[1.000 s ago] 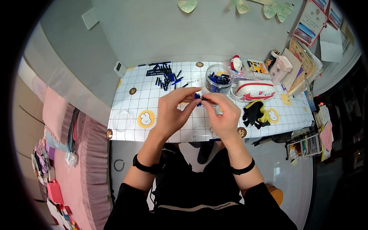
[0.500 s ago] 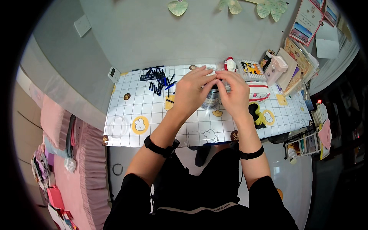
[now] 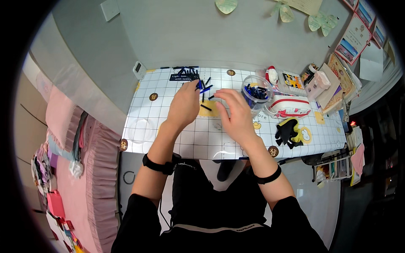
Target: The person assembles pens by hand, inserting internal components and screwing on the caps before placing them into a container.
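Observation:
My left hand reaches to the near edge of a loose pile of short dark blue and black tubes, which look like ink cartridges. Its fingertips are hidden behind the hand. Thumb and fingers apart, my right hand hovers over the table, its index fingertip close to a single dark tube. Another tube lies between the hands on a yellow printed patch. Just beyond my right hand stands a clear round jar with its top uncovered, holding many similar tubes.
A clear round disc, perhaps a lid, lies at the table's left. To the right are a white-and-red pencil case, black-and-yellow gloves, a small red-and-white figure, a pink box and upright books. The wall bounds the far edge.
My hands were together over the jar and have parted. The left moved left to the pile, the right lowered beside the jar. The jar now appears farther right as the view shifted.

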`<state>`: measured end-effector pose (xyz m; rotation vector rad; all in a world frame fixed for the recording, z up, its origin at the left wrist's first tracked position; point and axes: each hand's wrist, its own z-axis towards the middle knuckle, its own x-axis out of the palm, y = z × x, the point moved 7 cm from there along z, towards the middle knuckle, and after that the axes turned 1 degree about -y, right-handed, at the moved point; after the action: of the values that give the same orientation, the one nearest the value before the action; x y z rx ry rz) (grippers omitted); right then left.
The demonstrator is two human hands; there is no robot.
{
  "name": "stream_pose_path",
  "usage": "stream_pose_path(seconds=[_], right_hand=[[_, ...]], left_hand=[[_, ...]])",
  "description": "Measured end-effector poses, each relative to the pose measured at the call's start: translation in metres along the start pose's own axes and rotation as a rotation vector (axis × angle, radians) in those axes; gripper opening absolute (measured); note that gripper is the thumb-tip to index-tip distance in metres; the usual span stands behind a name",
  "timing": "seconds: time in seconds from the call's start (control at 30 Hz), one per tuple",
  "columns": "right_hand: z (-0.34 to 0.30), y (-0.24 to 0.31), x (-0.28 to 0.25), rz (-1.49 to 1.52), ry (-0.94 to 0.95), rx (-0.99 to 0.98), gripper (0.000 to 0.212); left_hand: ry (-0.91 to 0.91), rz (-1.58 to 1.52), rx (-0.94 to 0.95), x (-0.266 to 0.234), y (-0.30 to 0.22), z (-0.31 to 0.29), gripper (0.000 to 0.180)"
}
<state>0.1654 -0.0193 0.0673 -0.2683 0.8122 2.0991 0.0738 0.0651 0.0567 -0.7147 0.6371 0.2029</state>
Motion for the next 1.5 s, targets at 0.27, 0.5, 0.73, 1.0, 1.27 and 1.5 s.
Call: stream_pose_path(seconds=[0.27, 0.5, 0.73, 1.0, 1.27, 1.5], right_hand=[[-0.013, -0.051, 0.07, -0.322, 0.549, 0.414, 0.065], [-0.016, -0.066, 0.096, -0.419, 0.836, 0.466, 0.061], [-0.032, -0.055, 0.09, -0.303, 0.841, 0.325, 0.049], [-0.049, -0.03, 0.055, -0.081, 0.574, 0.208, 0.035], [-0.055, -0.032, 0.033, 0.125, 0.277, 0.318, 0.034], [-0.049, -0.016, 0.022, 0.068, 0.136, 0.127, 0.031]], left_hand=[[0.321, 0.136, -0.298, 0.031, 0.058, -0.008, 0.051], [0.605, 0.278, -0.207, 0.054, 0.046, -0.013, 0.054], [0.605, 0.261, -0.03, 0.051, 0.024, -0.038, 0.048], [0.259, 0.181, -0.011, 0.025, 0.005, -0.064, 0.029], [0.054, 0.037, 0.012, 0.018, -0.009, -0.079, 0.017], [-0.01, -0.034, 0.043, 0.009, -0.002, -0.069, 0.029]])
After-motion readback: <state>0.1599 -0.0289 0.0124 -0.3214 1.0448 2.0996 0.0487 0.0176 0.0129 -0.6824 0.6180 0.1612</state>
